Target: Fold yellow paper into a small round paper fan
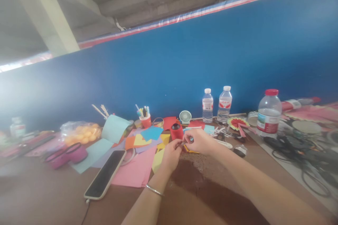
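My left hand (172, 152) and my right hand (200, 141) meet over the brown table, fingertips close together. Both are closed in a pinch; whatever lies between the fingers is too small and blurred to make out. Just behind them stands a red cylinder with a dark top (176, 132), perhaps a spool of thread. Some orange-yellow strips lie under my right hand. To the left of my left hand are sheets of coloured paper, among them a pink sheet (136, 168) and a blue sheet (152, 133).
A phone (105, 175) with a cable lies left. Behind stand a red cup of pens (145, 122), a small white fan (185, 116) and two water bottles (207, 107). A larger red-capped bottle (269, 114) and black cables (295, 161) are right. A blue partition (169, 70) closes the back.
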`<state>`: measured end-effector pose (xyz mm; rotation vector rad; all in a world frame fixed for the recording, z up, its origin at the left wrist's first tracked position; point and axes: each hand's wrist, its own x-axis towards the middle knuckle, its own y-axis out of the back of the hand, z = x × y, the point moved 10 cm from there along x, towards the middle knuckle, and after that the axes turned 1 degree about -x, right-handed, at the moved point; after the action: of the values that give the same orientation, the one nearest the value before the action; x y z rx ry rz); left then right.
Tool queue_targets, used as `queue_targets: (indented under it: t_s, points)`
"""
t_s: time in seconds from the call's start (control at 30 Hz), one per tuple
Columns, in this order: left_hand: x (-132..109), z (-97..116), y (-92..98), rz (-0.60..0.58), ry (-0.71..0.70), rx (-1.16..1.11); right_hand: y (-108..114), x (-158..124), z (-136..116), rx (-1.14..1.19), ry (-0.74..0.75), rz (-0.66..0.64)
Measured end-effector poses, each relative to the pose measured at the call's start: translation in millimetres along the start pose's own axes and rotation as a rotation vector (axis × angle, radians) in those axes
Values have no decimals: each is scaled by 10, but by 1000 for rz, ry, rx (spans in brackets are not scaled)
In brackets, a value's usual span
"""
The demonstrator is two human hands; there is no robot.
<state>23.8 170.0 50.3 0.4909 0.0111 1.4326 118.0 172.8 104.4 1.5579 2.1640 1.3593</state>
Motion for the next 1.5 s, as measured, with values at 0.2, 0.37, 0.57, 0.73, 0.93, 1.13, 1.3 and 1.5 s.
queue_targets:
  t_s: [0.2,0.37,0.57,0.73,0.93,1.13,1.3,1.5]
  points:
    - [3,31,-52,-32,48,-174,-66,16,27,131,15,34]
    - [-8,-43,-65,-5,84,-330,-23,8,-5,123,26,95]
    - [-16,-2,-125,-32,83,-557,-23,0,-19,344,-11,35]
    - [-15,21,-125,-54,79,-561,-55,5,-50,736,-4,-77]
    - [-50,230,424,326,-153,-214,559,-10,71,825,15,222]
    - [-23,90,691,429,-59,561,600,-5,156,689,-49,248]
    - [13,-133,715,390,27,549,403,-1,78,856,-38,120]
    - [63,-151,174,174,77,-333,75,-7,11,1041,-49,-53]
